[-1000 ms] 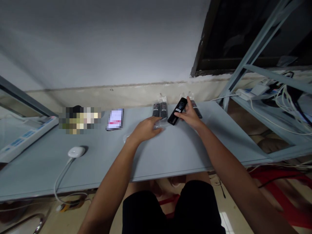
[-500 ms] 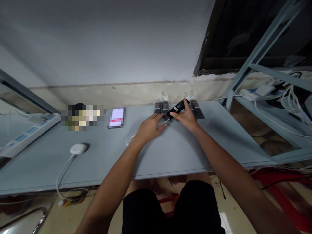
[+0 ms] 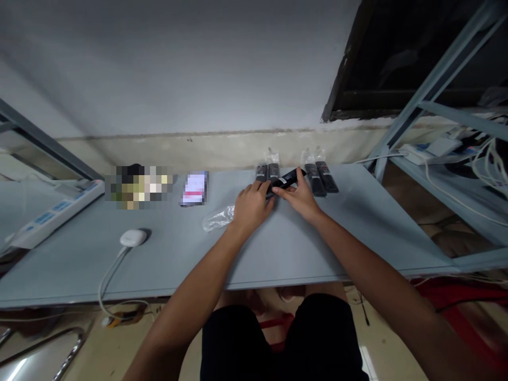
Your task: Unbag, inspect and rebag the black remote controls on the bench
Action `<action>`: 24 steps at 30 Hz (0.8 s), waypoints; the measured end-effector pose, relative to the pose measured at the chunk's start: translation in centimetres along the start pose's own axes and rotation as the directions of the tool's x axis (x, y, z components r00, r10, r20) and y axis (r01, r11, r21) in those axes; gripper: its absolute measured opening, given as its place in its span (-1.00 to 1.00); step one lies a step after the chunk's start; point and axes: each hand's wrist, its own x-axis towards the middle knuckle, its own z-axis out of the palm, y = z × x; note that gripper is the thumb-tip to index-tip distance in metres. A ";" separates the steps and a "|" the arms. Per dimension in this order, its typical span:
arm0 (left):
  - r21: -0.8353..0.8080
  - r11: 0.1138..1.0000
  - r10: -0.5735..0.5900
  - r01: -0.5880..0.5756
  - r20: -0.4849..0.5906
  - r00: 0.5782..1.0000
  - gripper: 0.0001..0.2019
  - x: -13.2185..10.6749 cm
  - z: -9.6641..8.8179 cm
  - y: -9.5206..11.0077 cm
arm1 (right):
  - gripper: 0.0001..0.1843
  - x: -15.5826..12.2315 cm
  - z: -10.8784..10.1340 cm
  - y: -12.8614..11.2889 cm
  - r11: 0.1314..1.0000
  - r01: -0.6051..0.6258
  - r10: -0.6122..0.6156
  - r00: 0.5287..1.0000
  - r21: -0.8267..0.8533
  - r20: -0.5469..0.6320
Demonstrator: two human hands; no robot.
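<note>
Black remote [image 3: 283, 181] swung level — left hand [image 3: 252, 206] and right hand [image 3: 299, 197] grip it, label unreadable.

Left hand [image 3: 252, 206] and right hand [image 3: 301, 198] holding a black remote control [image 3: 283, 181], bagged remotes [image 3: 315, 179] beside, grey table [image 3: 79, 270] beneath

No readable txt, all too small

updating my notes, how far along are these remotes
Looks done: four bagged black remotes lie in two pairs by the wall. In hand: a fifth black remote, held between the left hand and right hand. Still lying apart: a loose clear plastic bag, left of the hands.
</note>
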 end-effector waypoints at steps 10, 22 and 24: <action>-0.619 0.785 0.061 0.022 0.112 0.992 -0.57 0.6 -1.7 -1.7 | 0.21 1.6 -2.8 -0.2 0.998 0.065 -0.063 0.992 -0.021 0.111; -0.848 0.380 -0.065 0.370 0.374 0.925 -0.73 1.6 0.4 -3.8 | 0.32 0.6 -3.4 -1.5 0.999 0.031 -0.027 0.961 -0.008 0.275; -0.859 0.350 -0.071 0.374 0.374 0.925 -0.74 1.6 0.7 -3.8 | 0.23 0.6 -3.4 -1.5 0.999 0.043 -0.037 0.960 -0.017 0.277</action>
